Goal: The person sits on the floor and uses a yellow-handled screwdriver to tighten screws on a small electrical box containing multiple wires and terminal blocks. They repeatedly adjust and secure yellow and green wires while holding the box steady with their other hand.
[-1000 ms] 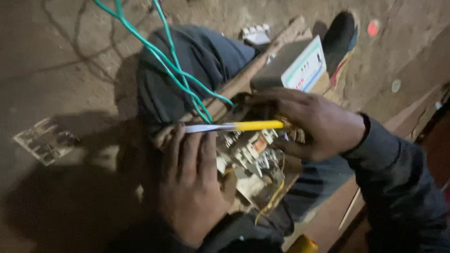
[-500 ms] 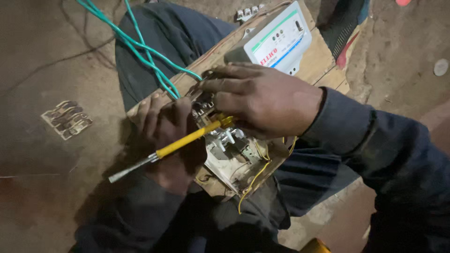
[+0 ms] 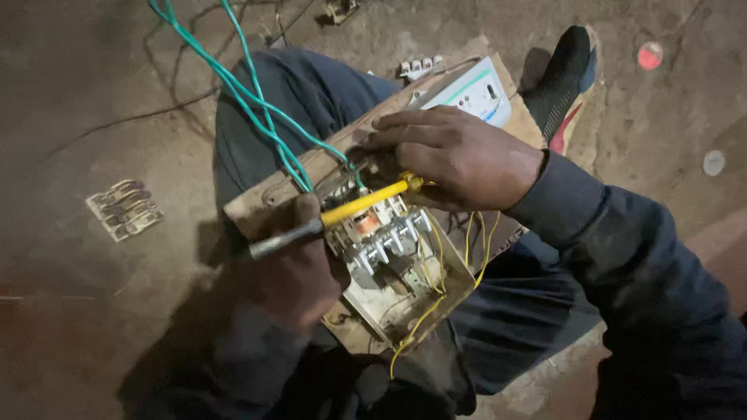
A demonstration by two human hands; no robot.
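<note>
two hands [image 3: 373,210], one yellow screwdriver [image 3: 350,210], one breaker box [image 3: 397,264]

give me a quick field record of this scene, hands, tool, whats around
setting: dirt floor, person seated with a wooden board across the lap
left hand: left hand steadies the open electrical box on the board
right hand: right hand rests over the top of the box, at the yellow end of the tool
tool: yellow-handled screwdriver lying across the left hand
wiring: green wires run up from the box; yellow wires hang at its side
nearby: white meter unit on the board, small metal part on the floor
</note>
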